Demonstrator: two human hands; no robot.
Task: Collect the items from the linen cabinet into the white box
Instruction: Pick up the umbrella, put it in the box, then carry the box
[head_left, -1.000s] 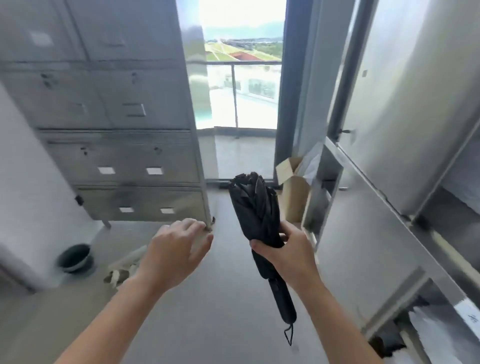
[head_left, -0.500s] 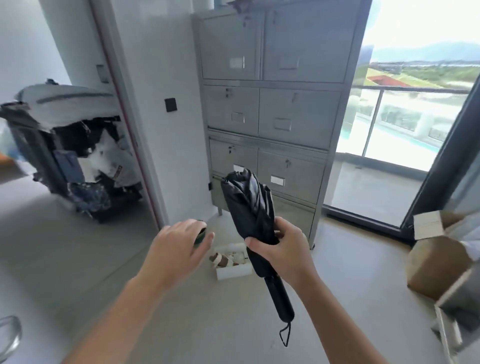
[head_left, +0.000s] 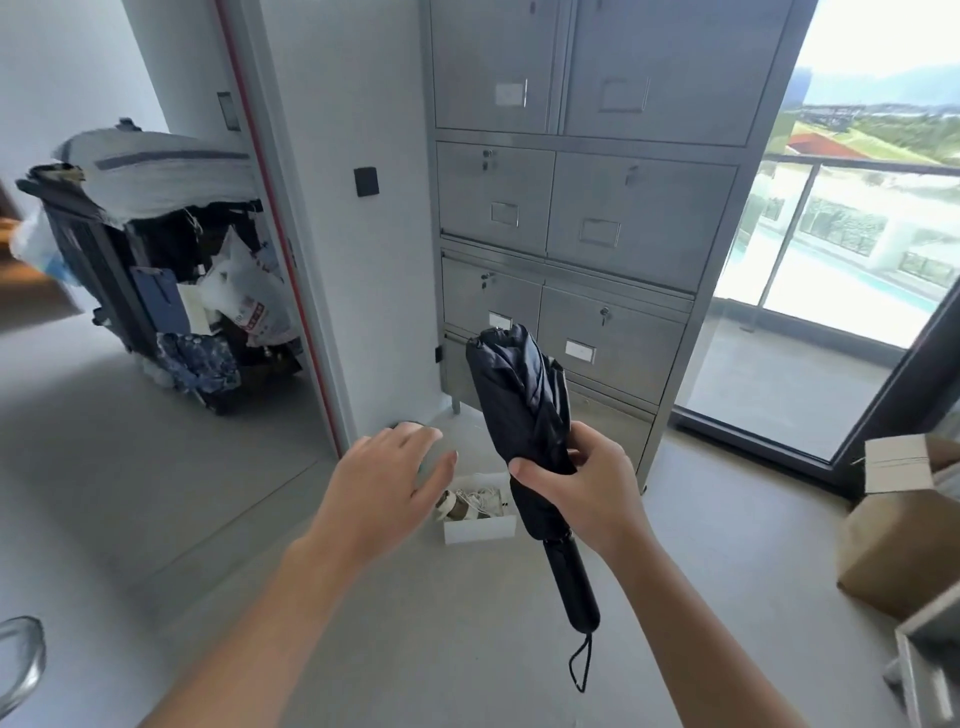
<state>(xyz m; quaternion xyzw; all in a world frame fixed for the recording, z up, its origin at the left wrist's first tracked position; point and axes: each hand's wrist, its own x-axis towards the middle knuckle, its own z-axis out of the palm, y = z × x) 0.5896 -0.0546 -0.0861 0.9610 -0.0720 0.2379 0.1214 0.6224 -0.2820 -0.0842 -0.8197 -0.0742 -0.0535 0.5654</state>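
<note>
My right hand (head_left: 587, 488) grips a folded black umbrella (head_left: 524, 415) around its middle, canopy end up and handle with wrist loop hanging down. My left hand (head_left: 384, 488) hovers to the left of it, fingers spread and relaxed, holding nothing. On the floor beyond my hands sits a small white box (head_left: 480, 527) with a few small items inside, partly hidden by the umbrella and my left hand. It stands just in front of a tall grey metal cabinet (head_left: 597, 218) whose drawers and doors are closed.
A doorway on the left opens onto a cluttered dark cart (head_left: 156, 270) with bags. A dark round object (head_left: 410, 427) on the floor peeks above my left hand. Cardboard boxes (head_left: 904, 530) stand at the right by the balcony glass door (head_left: 831, 291).
The view has swung left from the open cabinet side to the grey drawer cabinet and moved closer to the white box. My right hand keeps hold of the umbrella; my left fingers have spread.
</note>
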